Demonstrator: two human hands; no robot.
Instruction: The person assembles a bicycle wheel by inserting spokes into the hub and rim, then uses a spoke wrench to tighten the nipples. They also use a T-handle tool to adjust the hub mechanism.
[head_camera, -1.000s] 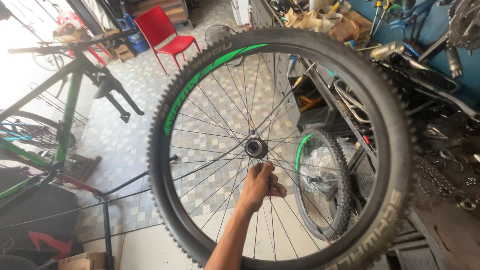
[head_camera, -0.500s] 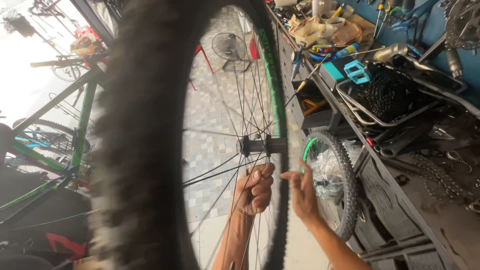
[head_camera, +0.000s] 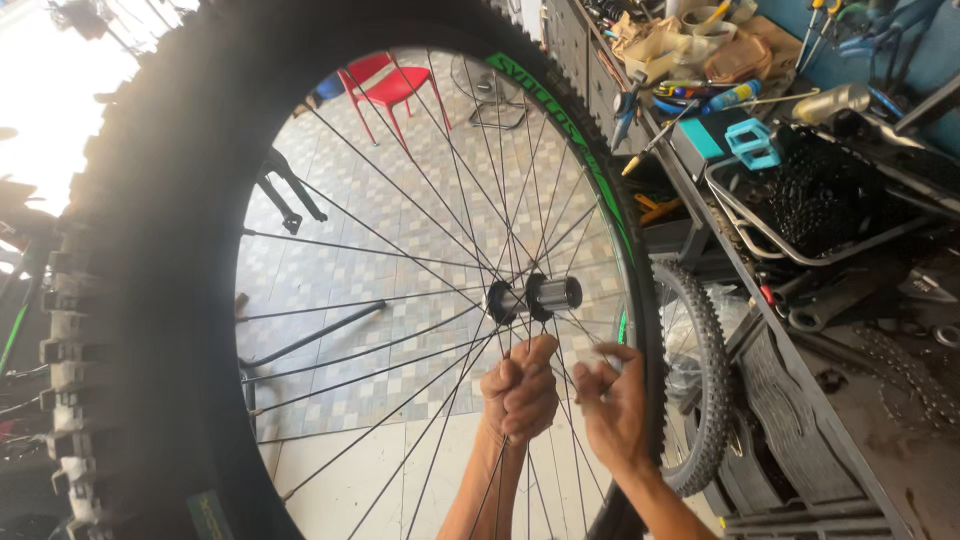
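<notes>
Bicycle wheel (head_camera: 330, 270), large, with black knobby tyre and black rim bearing green lettering, stood upright and close to the camera, filling most of the view; its silver hub (head_camera: 535, 297) sat just right of centre, with thin spokes (head_camera: 400, 200) fanning out to the rim. Left hand (head_camera: 520, 390) was closed in a fist around several spokes directly below the hub, fingers (head_camera: 505, 385) curled tight and thumb raised toward the hub. Right hand (head_camera: 610, 400) was just beside it, on the near side of the spokes, fingers pinched together at a spoke; whether they actually gripped it or only touched it could not be made out through the overlapping wires. Both forearms rose from the lower edge of the view. Second wheel (head_camera: 695, 380), smaller in view, also knobby-tyred, stood behind the first to the right, leaning against the counter (head_camera: 800, 400). On the counter: a wire basket (head_camera: 760, 225) holding dark sprocket parts, a teal pedal (head_camera: 752, 142), a spray can and assorted hand tools. Seen through the spokes: a tiled floor (head_camera: 340, 270), a red chair (head_camera: 390, 85) and a standing fan (head_camera: 480, 85). A green bicycle frame (head_camera: 12, 335) showed at the far left edge.
</notes>
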